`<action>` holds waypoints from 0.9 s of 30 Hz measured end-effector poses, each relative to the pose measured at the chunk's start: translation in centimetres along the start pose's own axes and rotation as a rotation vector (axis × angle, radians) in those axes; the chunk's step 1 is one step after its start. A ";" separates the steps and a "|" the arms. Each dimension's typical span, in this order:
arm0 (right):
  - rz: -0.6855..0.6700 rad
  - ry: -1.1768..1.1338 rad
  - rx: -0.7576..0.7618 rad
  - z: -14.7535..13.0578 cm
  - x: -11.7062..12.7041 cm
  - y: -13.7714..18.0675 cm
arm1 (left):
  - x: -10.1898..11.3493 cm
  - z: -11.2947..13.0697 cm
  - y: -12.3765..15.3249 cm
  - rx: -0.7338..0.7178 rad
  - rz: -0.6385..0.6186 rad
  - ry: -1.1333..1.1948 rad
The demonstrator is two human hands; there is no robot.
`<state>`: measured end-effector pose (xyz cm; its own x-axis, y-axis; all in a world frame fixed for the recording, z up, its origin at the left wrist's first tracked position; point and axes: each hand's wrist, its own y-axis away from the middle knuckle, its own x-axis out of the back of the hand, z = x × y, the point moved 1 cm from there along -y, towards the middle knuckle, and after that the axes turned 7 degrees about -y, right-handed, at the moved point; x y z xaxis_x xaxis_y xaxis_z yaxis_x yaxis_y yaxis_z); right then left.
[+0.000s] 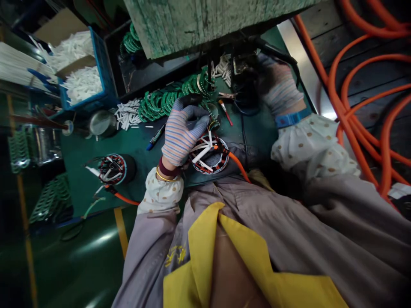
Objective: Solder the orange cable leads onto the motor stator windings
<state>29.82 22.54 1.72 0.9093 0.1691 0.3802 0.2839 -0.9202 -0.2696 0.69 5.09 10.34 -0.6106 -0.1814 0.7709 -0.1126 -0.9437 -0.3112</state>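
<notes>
My left hand (184,132), in a striped glove with grey fingertips, is over a ring-shaped wire-wound stator (222,161) near the bench's front edge. Its fingers are bent together beside thin wire ends; what they pinch is too small to make out. White sleeves (203,152) cover leads on the stator, and a thick orange cable (239,166) runs out of it. Farther back on the right, my right hand (278,81), gloved too, reaches to dark equipment (247,87) below a worn green panel. Shadow hides its fingers.
A second wound stator (126,169) stands on the left. Green rings (154,107), white tubes (126,114), a blue marker (156,137), a red brush (226,113) and a metal cup (102,123) lie behind. Blue bins (107,85) hold white tubes. Orange hoses (346,85) coil right; a green panel (205,25) overhangs.
</notes>
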 end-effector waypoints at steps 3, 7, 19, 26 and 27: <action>0.054 0.006 -0.059 -0.4 -0.2 3.1 | 0.2 0.2 0.1 0.001 0.000 0.024; -0.011 0.074 -0.049 -4.0 -0.7 7.1 | 0.2 -0.1 0.2 -0.043 -0.002 0.043; -0.161 0.153 -0.036 -9.5 -2.4 9.8 | 0.7 3.1 1.7 0.089 -0.040 -0.122; -0.056 0.492 -0.236 -1.0 -1.3 4.9 | 1.9 2.5 -1.3 -0.113 0.072 -0.292; -0.061 0.435 -0.210 -1.0 -1.2 5.1 | 1.8 2.2 -2.2 -0.145 0.018 -0.307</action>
<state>29.83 17.31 0.77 0.6689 0.1035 0.7361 0.2247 -0.9721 -0.0676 1.53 6.23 13.63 -0.3509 -0.2933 0.8893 -0.2278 -0.8944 -0.3849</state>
